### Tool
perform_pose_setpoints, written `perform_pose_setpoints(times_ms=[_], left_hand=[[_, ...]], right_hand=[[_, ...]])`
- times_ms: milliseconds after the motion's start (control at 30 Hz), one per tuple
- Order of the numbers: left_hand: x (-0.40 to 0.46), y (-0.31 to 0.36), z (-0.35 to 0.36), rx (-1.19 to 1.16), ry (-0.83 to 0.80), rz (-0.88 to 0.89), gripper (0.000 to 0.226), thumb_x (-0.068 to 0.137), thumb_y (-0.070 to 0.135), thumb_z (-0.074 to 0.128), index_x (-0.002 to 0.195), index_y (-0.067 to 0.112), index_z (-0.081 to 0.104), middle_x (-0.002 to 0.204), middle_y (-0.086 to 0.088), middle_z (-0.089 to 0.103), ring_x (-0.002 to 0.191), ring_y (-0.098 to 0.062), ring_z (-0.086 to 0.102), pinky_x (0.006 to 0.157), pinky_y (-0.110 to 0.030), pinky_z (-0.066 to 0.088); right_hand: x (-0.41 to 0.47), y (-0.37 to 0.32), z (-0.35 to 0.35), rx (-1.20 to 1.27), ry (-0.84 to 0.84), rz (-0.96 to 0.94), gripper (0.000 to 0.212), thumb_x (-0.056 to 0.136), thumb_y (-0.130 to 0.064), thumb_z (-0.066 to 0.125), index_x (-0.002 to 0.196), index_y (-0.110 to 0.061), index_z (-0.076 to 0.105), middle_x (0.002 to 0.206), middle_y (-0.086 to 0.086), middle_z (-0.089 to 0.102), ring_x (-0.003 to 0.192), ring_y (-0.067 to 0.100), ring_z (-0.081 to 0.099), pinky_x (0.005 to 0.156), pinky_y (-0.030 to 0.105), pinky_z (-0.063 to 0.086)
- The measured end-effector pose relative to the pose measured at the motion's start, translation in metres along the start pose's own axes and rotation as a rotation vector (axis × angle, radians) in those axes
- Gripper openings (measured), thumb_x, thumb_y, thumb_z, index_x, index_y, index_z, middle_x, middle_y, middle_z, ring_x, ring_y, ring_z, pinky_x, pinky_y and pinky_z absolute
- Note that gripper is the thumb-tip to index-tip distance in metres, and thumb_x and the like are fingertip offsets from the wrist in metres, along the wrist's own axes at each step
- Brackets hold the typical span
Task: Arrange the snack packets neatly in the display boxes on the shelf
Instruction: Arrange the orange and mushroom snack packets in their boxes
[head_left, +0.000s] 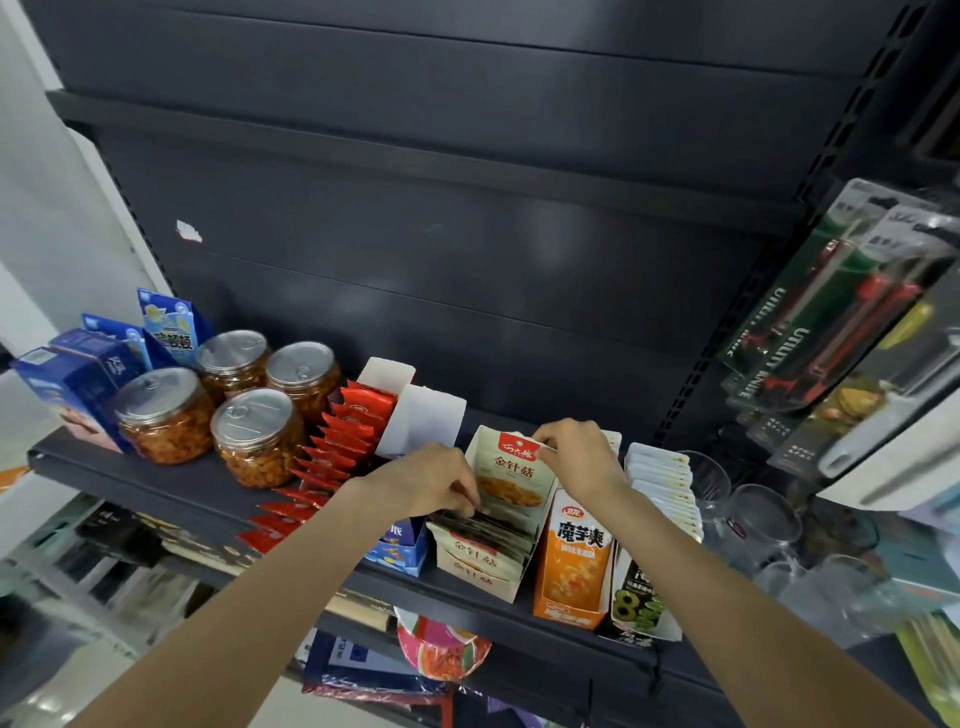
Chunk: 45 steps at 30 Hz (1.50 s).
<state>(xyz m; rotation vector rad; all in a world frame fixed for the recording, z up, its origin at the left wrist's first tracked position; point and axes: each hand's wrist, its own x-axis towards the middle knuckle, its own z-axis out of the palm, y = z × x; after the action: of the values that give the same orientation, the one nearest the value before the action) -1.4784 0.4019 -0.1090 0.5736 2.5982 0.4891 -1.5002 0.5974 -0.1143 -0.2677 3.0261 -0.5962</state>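
A cream display box (483, 574) of enoki-mushroom snack packets (488, 535) stands on the dark shelf (156, 483). My left hand (431, 480) has its fingertips curled into the row of packets near the box's back. My right hand (576, 454) pinches the top edge of the box's upright cream flap (511, 475), which bears a red logo. Beside it on the right stands an orange display box (574, 561), then a green and black box (641, 597) with white packets (662, 486) behind. On the left, red packets (332, 452) stand in a row.
Several clear jars with metal lids (244, 405) and blue cartons (78, 374) fill the shelf's left. A blue box (397, 548) sits under my left wrist. Glass cups (758, 519) stand at the right. Packaged utility knives (831, 332) hang on the right.
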Motion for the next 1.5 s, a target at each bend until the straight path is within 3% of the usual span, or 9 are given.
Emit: perform_pose_setpoints(times_ms=[167, 367, 500, 600, 767, 1000, 1167, 1333, 1500], left_hand=[[-0.001, 0.006, 0.0, 0.073, -0.027, 0.028, 0.025, 0.093, 0.017, 0.056, 0.113, 0.02, 0.07, 0.116, 0.006, 0.067, 0.109, -0.011, 0.055, 0.099, -0.027, 0.043], [-0.004, 0.012, 0.004, 0.124, 0.049, 0.008, 0.024, 0.095, 0.022, 0.053, 0.115, 0.02, 0.066, 0.117, 0.003, 0.066, 0.102, -0.013, 0.061, 0.087, -0.021, 0.046], [-0.011, 0.011, 0.0, 0.044, 0.143, -0.002, 0.017, 0.094, 0.025, 0.055, 0.108, 0.024, 0.065, 0.113, 0.006, 0.066, 0.1, -0.009, 0.06, 0.082, -0.018, 0.046], [-0.019, 0.006, -0.005, -0.033, 0.287, -0.041, 0.019, 0.097, 0.025, 0.051, 0.109, 0.026, 0.065, 0.112, 0.009, 0.065, 0.1, -0.008, 0.06, 0.086, -0.018, 0.049], [-0.033, 0.007, -0.02, -0.134, 0.533, -0.071, 0.018, 0.097, 0.02, 0.049, 0.109, 0.02, 0.063, 0.108, 0.007, 0.064, 0.093, -0.005, 0.057, 0.072, -0.006, 0.043], [-0.048, 0.011, -0.028, -0.224, 0.669, -0.027, 0.016, 0.095, 0.018, 0.052, 0.104, 0.019, 0.065, 0.109, 0.005, 0.068, 0.101, -0.008, 0.062, 0.074, -0.007, 0.046], [-0.062, 0.019, -0.036, -0.253, 0.731, -0.012, 0.016, 0.096, 0.017, 0.051, 0.105, 0.019, 0.065, 0.109, 0.006, 0.067, 0.094, 0.0, 0.056, 0.064, -0.004, 0.044], [-0.066, 0.025, -0.044, -0.214, 0.739, 0.016, 0.021, 0.095, 0.016, 0.052, 0.109, 0.019, 0.067, 0.112, 0.002, 0.067, 0.098, -0.004, 0.057, 0.073, -0.004, 0.038], [-0.062, 0.038, -0.048, -0.322, 0.803, 0.059, 0.021, 0.092, 0.016, 0.058, 0.112, 0.02, 0.064, 0.105, 0.006, 0.065, 0.09, -0.003, 0.058, 0.072, -0.004, 0.041]], right_hand=[[0.002, 0.004, 0.0, 0.015, -0.003, -0.023, 0.025, 0.093, -0.016, 0.056, 0.116, -0.018, 0.066, 0.106, 0.006, 0.069, 0.093, 0.02, 0.064, 0.077, 0.034, 0.055], [0.002, 0.007, 0.0, 0.007, -0.01, -0.042, 0.023, 0.094, -0.017, 0.055, 0.114, -0.016, 0.066, 0.101, 0.008, 0.069, 0.091, 0.021, 0.064, 0.074, 0.031, 0.053], [0.006, 0.009, 0.0, -0.002, -0.073, -0.053, 0.02, 0.095, -0.016, 0.052, 0.105, -0.013, 0.069, 0.098, 0.009, 0.069, 0.089, 0.022, 0.063, 0.078, 0.038, 0.054], [0.008, 0.01, -0.001, 0.032, -0.084, -0.048, 0.022, 0.094, -0.018, 0.054, 0.111, -0.014, 0.068, 0.104, 0.008, 0.069, 0.094, 0.021, 0.063, 0.081, 0.038, 0.054], [0.007, 0.01, -0.003, 0.102, -0.128, -0.03, 0.022, 0.093, -0.021, 0.056, 0.112, -0.017, 0.066, 0.107, 0.005, 0.068, 0.093, 0.019, 0.062, 0.082, 0.039, 0.053], [0.002, 0.005, -0.009, 0.081, -0.185, -0.035, 0.032, 0.093, -0.02, 0.056, 0.124, -0.018, 0.058, 0.116, 0.006, 0.064, 0.096, 0.021, 0.063, 0.084, 0.039, 0.054], [-0.008, -0.002, -0.02, 0.103, -0.087, -0.082, 0.04, 0.092, -0.009, 0.055, 0.131, -0.018, 0.052, 0.126, 0.006, 0.056, 0.115, 0.018, 0.054, 0.097, 0.03, 0.046], [-0.035, -0.031, -0.061, 0.52, -0.04, -0.221, 0.048, 0.088, 0.0, 0.056, 0.129, -0.025, 0.053, 0.12, -0.005, 0.056, 0.112, 0.006, 0.052, 0.089, 0.016, 0.043], [-0.047, -0.046, -0.079, 0.329, 0.105, -0.332, 0.016, 0.091, -0.016, 0.06, 0.102, -0.022, 0.07, 0.098, -0.009, 0.07, 0.089, 0.0, 0.061, 0.078, 0.019, 0.051]])
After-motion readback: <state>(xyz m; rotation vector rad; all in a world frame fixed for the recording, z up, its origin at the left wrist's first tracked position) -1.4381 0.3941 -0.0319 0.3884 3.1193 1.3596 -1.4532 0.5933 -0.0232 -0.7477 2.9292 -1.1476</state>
